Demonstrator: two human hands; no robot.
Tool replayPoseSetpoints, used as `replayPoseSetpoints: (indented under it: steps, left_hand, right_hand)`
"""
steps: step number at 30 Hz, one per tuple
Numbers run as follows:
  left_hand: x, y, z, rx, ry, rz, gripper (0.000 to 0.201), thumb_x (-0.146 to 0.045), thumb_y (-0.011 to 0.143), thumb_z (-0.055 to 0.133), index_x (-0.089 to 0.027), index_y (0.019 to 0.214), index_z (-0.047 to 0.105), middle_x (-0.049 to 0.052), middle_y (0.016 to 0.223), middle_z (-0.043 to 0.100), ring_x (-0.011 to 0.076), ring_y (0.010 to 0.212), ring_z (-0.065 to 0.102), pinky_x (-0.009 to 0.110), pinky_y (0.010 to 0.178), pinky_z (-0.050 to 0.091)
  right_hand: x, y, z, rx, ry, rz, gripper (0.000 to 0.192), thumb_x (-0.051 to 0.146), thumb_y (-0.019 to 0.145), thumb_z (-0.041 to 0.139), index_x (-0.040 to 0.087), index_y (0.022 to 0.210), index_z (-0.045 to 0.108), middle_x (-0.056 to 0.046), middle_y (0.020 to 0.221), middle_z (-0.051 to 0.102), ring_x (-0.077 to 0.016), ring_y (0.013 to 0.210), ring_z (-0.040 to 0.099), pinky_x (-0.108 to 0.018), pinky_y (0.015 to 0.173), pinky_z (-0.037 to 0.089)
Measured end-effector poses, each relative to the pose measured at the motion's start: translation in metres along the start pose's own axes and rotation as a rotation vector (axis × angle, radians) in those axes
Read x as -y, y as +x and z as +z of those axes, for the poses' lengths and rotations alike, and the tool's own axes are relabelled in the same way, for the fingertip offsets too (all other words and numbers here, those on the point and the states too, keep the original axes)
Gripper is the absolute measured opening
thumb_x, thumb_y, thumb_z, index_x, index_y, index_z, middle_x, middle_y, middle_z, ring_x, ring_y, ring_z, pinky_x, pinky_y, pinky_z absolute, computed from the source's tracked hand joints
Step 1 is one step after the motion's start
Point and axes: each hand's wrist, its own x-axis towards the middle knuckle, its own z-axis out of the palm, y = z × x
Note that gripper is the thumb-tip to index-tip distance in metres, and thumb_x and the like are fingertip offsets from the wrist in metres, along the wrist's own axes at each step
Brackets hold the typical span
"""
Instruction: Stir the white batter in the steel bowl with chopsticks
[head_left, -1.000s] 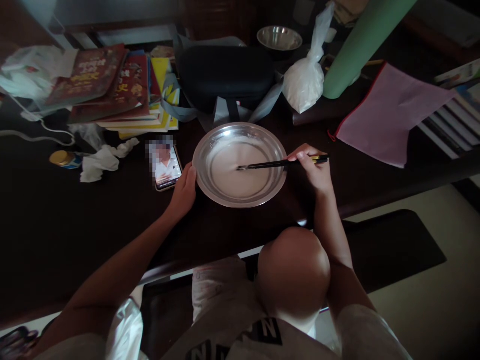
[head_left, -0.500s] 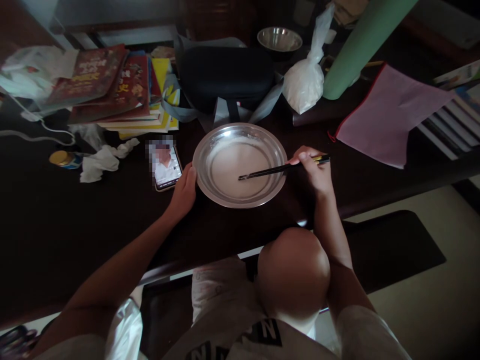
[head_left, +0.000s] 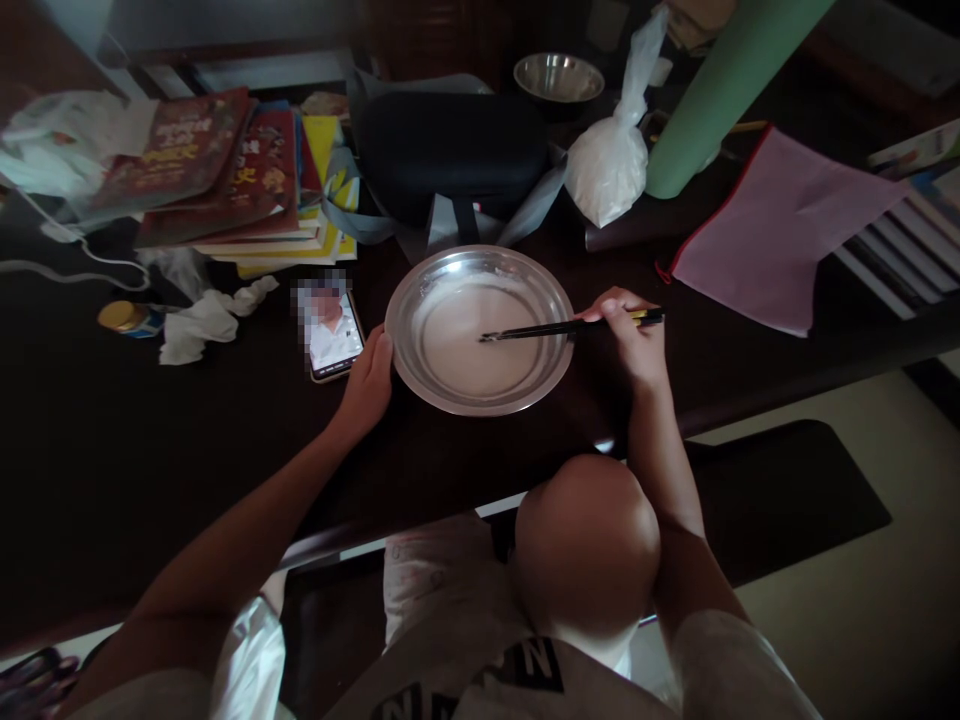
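Observation:
A shallow steel pan [head_left: 420, 290] sits on the dark table [head_left: 187, 450], holding a pale milky liquid [head_left: 465, 350]. My right hand [head_left: 634, 345] grips a pair of dark chopsticks [head_left: 559, 327] at the pan's right rim. Their tips dip into the liquid near the middle. My left hand [head_left: 367, 385] rests against the pan's left rim, thumb on the edge. A phone [head_left: 334, 335] with a lit screen lies just left of that hand.
Behind the pan lie a black case [head_left: 450, 150], a tied white bag [head_left: 611, 160], a small steel bowl [head_left: 559, 77] and a green roll [head_left: 720, 95]. Stacked books [head_left: 225, 175], crumpled tissue [head_left: 206, 320] and a small jar [head_left: 131, 318] are at left. A pink pouch [head_left: 780, 230] is at right.
The chopstick tips swung from the pan's middle toward the near side, then back up to the middle. My left hand stayed on the rim.

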Motion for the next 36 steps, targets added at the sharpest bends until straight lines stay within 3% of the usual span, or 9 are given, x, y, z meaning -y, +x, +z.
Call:
replayPoseSetpoints:
  steps: [6, 11, 16, 20, 25, 30, 34, 36]
  left_hand:
    - [-0.001, -0.001, 0.001, -0.012, 0.012, -0.011, 0.058, -0.072, 0.105, 0.043, -0.023, 0.118, 0.072, 0.009, 0.117, 0.077, 0.0295, 0.124, 0.067, 0.047, 0.117, 0.051]
    - [-0.007, 0.0, 0.001, 0.006, 0.008, -0.013, 0.071, -0.082, 0.102, 0.04, -0.02, 0.117, 0.071, 0.01, 0.117, 0.076, 0.0316, 0.121, 0.066, 0.05, 0.117, 0.051]
    - [-0.01, -0.001, 0.001, 0.007, 0.003, -0.037, 0.077, -0.089, 0.097, 0.041, -0.02, 0.116, 0.07, 0.012, 0.121, 0.076, 0.0336, 0.125, 0.065, 0.052, 0.119, 0.048]
    - [-0.009, -0.001, 0.001, 0.002, 0.0, -0.019, 0.073, -0.086, 0.1, 0.041, -0.021, 0.115, 0.07, 0.009, 0.119, 0.075, 0.0315, 0.124, 0.064, 0.05, 0.119, 0.049]
    - [-0.009, -0.001, 0.0, 0.009, 0.002, -0.019, 0.073, -0.087, 0.099, 0.042, -0.022, 0.115, 0.071, 0.01, 0.118, 0.076, 0.032, 0.121, 0.066, 0.051, 0.117, 0.05]
    - [-0.009, 0.0, 0.0, 0.009, -0.002, -0.023, 0.08, -0.091, 0.096, 0.041, -0.02, 0.116, 0.07, 0.012, 0.12, 0.076, 0.0337, 0.123, 0.065, 0.054, 0.119, 0.05]
    - [-0.009, 0.0, 0.001, 0.021, -0.008, -0.039, 0.08, -0.09, 0.097, 0.041, -0.019, 0.118, 0.07, 0.012, 0.122, 0.076, 0.0349, 0.125, 0.065, 0.056, 0.121, 0.047]
    - [-0.009, 0.0, 0.0, 0.024, -0.006, -0.036, 0.078, -0.088, 0.099, 0.041, -0.018, 0.119, 0.07, 0.012, 0.123, 0.075, 0.0342, 0.127, 0.064, 0.055, 0.122, 0.046]
  right_hand:
    - [-0.002, 0.0, 0.0, 0.082, 0.018, -0.027, 0.042, 0.066, 0.09, 0.076, 0.028, 0.073, 0.08, 0.0, 0.075, 0.079, -0.0195, 0.078, 0.079, -0.036, 0.078, 0.062]
    - [-0.001, 0.0, -0.001, -0.018, 0.03, -0.018, 0.045, 0.068, 0.09, 0.074, 0.028, 0.07, 0.077, 0.002, 0.068, 0.075, -0.0183, 0.07, 0.076, -0.036, 0.075, 0.062]
    - [0.0, 0.001, 0.0, 0.081, -0.016, -0.003, 0.046, 0.072, 0.087, 0.074, 0.028, 0.073, 0.079, -0.001, 0.077, 0.08, -0.0205, 0.079, 0.079, -0.037, 0.078, 0.064]
    - [-0.001, 0.0, -0.001, -0.016, 0.021, -0.007, 0.046, 0.07, 0.089, 0.074, 0.028, 0.07, 0.077, 0.001, 0.068, 0.074, -0.0188, 0.071, 0.077, -0.036, 0.076, 0.063]
    - [-0.001, 0.0, 0.0, 0.075, 0.0, 0.006, 0.044, 0.07, 0.088, 0.075, 0.028, 0.072, 0.079, 0.0, 0.076, 0.079, -0.0203, 0.078, 0.079, -0.037, 0.078, 0.064]
    - [-0.003, 0.0, -0.001, -0.019, 0.025, 0.011, 0.046, 0.07, 0.089, 0.074, 0.028, 0.07, 0.076, 0.002, 0.069, 0.075, -0.0195, 0.072, 0.077, -0.036, 0.075, 0.063]
    - [-0.003, 0.001, -0.001, 0.068, 0.008, 0.001, 0.043, 0.068, 0.089, 0.075, 0.028, 0.072, 0.079, 0.0, 0.075, 0.079, -0.0201, 0.077, 0.079, -0.036, 0.076, 0.063]
    - [-0.003, 0.001, -0.001, 0.049, 0.002, -0.024, 0.041, 0.066, 0.089, 0.076, 0.028, 0.074, 0.08, 0.0, 0.077, 0.081, -0.0196, 0.079, 0.079, -0.035, 0.078, 0.063]
